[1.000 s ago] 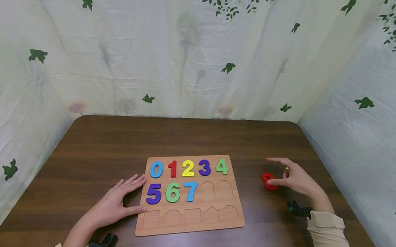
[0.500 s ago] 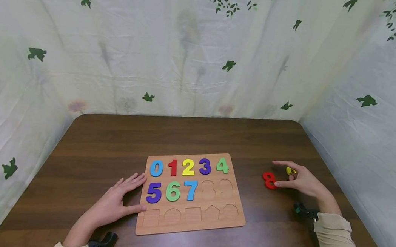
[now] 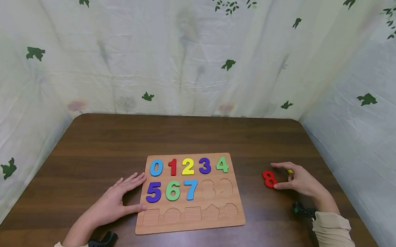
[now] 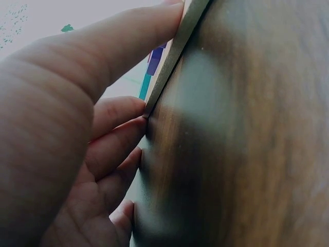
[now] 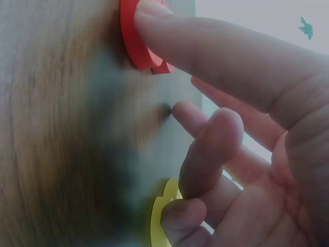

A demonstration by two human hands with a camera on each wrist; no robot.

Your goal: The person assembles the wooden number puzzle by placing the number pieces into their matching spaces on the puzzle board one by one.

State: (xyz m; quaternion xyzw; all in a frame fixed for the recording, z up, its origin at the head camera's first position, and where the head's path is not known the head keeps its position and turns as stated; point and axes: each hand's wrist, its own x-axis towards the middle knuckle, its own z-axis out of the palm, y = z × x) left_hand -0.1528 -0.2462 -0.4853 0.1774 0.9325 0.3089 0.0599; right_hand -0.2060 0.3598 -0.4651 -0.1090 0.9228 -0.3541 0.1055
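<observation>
My left hand [image 3: 111, 201] rests with spread, fairly straight fingers against the left edge of a wooden number puzzle board [image 3: 191, 229]. In the left wrist view its thumb and fingertips touch the board's edge [image 4: 167, 72]. To the right of the board, a red number 8 [image 3: 269, 179] lies on the table. The thumb of my right hand [image 3: 301, 181] touches the 8's lower right side, while the index finger stretches out apart from it. Beneath that hand is a yellow piece [image 3: 290, 171], mostly hidden; in the right wrist view fingertips are at the yellow piece [image 5: 158, 221].
Colored numbers 0 to 7 sit in the board's upper two rows, the blue 7 [image 3: 190, 190] being last. Bare outlines follow it and fill the bottom row. The brown table [image 3: 183, 136] ends at a white curtain [image 3: 127, 51] with green leaf prints.
My right hand has shifted slightly right, baring more of the red 8, with its thumb still at the piece's edge. The yellow piece showed more half a second ago. My left hand stays put.
</observation>
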